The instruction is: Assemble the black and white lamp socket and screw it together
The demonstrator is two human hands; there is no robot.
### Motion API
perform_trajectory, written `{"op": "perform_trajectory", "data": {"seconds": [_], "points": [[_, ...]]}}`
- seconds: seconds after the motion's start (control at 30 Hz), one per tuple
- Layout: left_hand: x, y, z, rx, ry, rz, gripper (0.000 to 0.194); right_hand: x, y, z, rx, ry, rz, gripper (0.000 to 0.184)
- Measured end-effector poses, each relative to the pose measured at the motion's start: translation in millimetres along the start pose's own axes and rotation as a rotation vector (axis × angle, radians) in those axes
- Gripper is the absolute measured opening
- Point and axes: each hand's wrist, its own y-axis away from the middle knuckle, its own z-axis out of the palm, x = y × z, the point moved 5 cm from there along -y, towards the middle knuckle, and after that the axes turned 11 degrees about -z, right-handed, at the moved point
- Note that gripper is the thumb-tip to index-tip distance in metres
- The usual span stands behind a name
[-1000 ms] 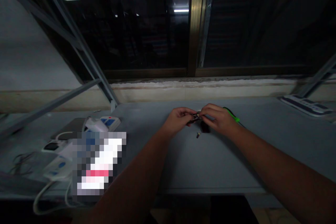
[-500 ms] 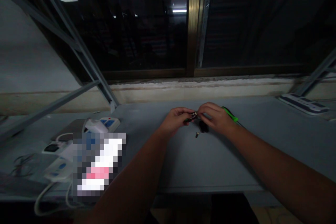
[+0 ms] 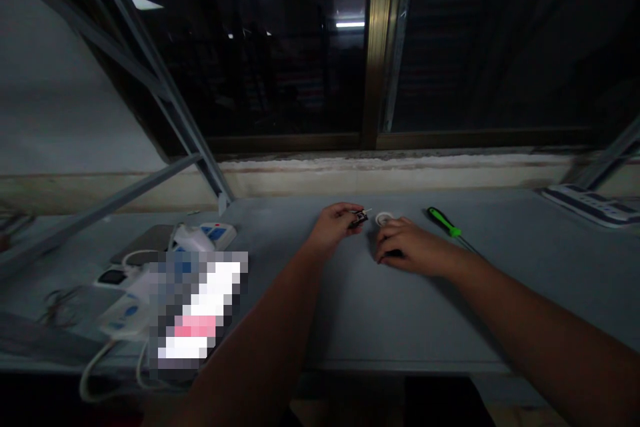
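My left hand (image 3: pixel 334 230) pinches a small dark part with pale metal bits (image 3: pixel 358 219) above the table, and a thin light piece sticks out from it to the right. My right hand (image 3: pixel 407 247) is down at the tabletop with its fingers curled and close together. Under those fingers a black object (image 3: pixel 395 253) shows only in part, and whatever the fingertips grip is hidden. Just behind the right hand lies a white ring-shaped item (image 3: pixel 384 217). Farther right rests a screwdriver (image 3: pixel 444 221) with a green and black handle, its shaft pointing toward my right forearm.
White power strips (image 3: pixel 123 315) with cords crowd the left side of the grey table (image 3: pixel 380 327), beside a blurred-out bright screen (image 3: pixel 200 310). Another power strip (image 3: pixel 593 205) sits at the far right. Behind the table are a wall ledge, a window and slanted metal frame bars (image 3: pixel 185 120).
My right hand has come away from the part in my left hand and dropped to the table, over the black object. The white ring and whole screwdriver handle now show.
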Motion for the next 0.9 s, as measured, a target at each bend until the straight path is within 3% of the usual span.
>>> {"op": "perform_trajectory", "data": {"seconds": [0.17, 0.43, 0.53, 0.73, 0.9], "points": [[3, 3, 2.2, 0.001, 0.019, -0.008, 0.015, -3, -2, -1, 0.039, -0.003, -0.001, 0.01], [7, 6, 6.9, -0.034, 0.037, 0.025, 0.019, 6, 10, -31, 0.457, -0.152, 0.09, 0.021], [7, 7, 8.4, -0.037, 0.02, 0.032, 0.022, 17, 14, -26, 0.527, -0.265, 0.129, 0.018], [10, 13, 12.6, -0.061, 0.007, 0.064, 0.028, 35, 15, -3, 0.696, -0.832, 0.333, 0.023], [10, 15, 16.2, -0.092, 0.004, 0.081, 0.033, 35, 15, -12, 0.781, -0.82, 0.302, 0.025]]}}
